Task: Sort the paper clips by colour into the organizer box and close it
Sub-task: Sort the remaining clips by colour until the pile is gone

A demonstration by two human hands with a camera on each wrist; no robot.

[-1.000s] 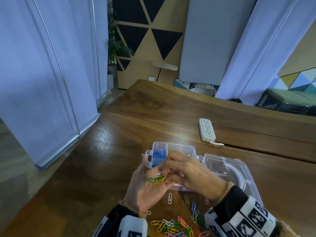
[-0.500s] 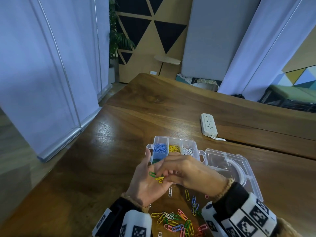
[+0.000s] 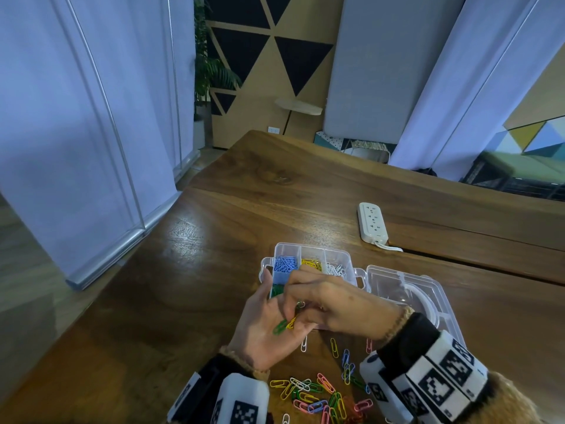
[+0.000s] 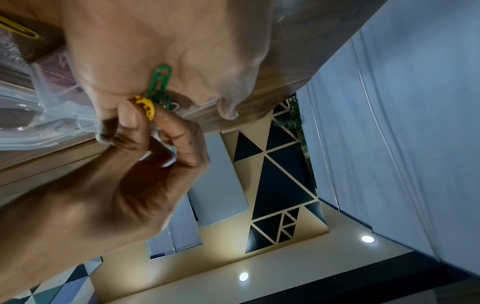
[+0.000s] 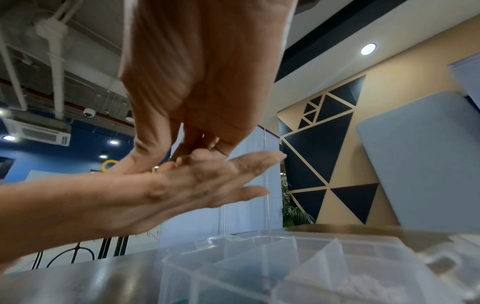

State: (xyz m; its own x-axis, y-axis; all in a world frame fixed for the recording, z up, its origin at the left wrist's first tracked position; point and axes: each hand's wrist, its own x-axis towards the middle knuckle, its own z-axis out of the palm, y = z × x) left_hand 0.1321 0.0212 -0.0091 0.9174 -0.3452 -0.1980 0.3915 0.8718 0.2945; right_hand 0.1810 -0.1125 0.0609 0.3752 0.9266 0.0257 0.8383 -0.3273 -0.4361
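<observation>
A clear organizer box (image 3: 348, 272) stands on the table with its lid (image 3: 406, 296) open to the right. Blue (image 3: 285, 264), yellow (image 3: 312, 264) and white clips (image 3: 335, 268) fill its far compartments, and green ones (image 3: 276, 289) lie in a nearer one. My left hand (image 3: 266, 319) is held palm up in front of the box, fingers straight, with green paper clips (image 4: 161, 82) lying on it. My right hand (image 3: 295, 312) reaches onto that palm, and its thumb and finger pinch a yellow paper clip (image 4: 146, 107). A pile of mixed loose clips (image 3: 315, 393) lies near me.
A white power strip (image 3: 373, 221) with its cord lies behind the box to the right. The wooden table (image 3: 214, 270) has its left edge near the white curtain panels. Single clips (image 3: 334, 347) are scattered between the box and the pile.
My right fingertips have come down onto the clips in my left palm and pinched a yellow one. Both hands have stayed in front of the box.
</observation>
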